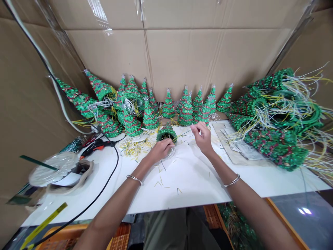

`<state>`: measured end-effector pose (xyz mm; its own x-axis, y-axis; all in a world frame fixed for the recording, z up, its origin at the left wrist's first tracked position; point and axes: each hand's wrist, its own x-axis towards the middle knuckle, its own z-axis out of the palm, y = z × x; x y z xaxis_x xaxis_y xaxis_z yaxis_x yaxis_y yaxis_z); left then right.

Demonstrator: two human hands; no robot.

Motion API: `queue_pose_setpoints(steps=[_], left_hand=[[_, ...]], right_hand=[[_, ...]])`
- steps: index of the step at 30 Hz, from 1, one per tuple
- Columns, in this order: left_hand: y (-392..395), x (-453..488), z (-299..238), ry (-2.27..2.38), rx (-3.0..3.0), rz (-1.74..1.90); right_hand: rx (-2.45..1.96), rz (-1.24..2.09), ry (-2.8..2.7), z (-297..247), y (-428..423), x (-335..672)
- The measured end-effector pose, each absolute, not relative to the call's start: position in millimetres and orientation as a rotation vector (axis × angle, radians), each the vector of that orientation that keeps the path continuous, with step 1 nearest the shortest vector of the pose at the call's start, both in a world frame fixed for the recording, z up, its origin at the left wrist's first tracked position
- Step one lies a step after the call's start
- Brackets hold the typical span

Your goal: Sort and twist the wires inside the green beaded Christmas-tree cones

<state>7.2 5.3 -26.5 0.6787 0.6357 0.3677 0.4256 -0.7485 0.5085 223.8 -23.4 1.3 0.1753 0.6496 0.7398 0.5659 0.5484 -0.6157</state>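
A small green tinsel Christmas tree (166, 130) lies on its side on the white table, its hollow base facing me. At that base, my left hand (164, 148) is closed on a bunch of thin wires (171, 151), a loop of white ones showing below the fingers. My right hand (202, 137), to the right and slightly higher, has its thumb and fingers pinched together. Between the two hands runs a thin dark-green or yellow strand (184, 133), its end at my right fingertips. The left fingertips are partly hidden behind the hand.
Several finished-looking trees (185, 113) stand along the cardboard wall (182, 59). Larger trees with trailing wires (278, 147) are piled at right. Wire clippings (132, 147), a glue gun (95, 147), a black cable (114, 166) and a plastic-covered spool (53, 168) occupy the left.
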Motion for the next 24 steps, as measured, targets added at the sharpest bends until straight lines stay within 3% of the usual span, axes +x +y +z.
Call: queue_pose_setpoints(steps=[10,16,19,24], left_hand=[[7.8,4.0,-30.9,0.833,2.471,0.808],[11.6,0.3,-34.4,0.846,2.442,0.851],[11.3,0.4,-34.4,0.843,2.433,0.865],[10.5,-0.5,-34.7,0.848,2.435,0.878]], right_hand=[[-1.081,0.168,-0.955,-9.5,-6.5,250.3],[-1.452,0.299,-1.275,-26.6,5.4,263.9],[-1.573,0.537,-1.446,-29.2,5.6,262.0],[-1.346,1.066,-1.497,-22.0,0.1,252.4]])
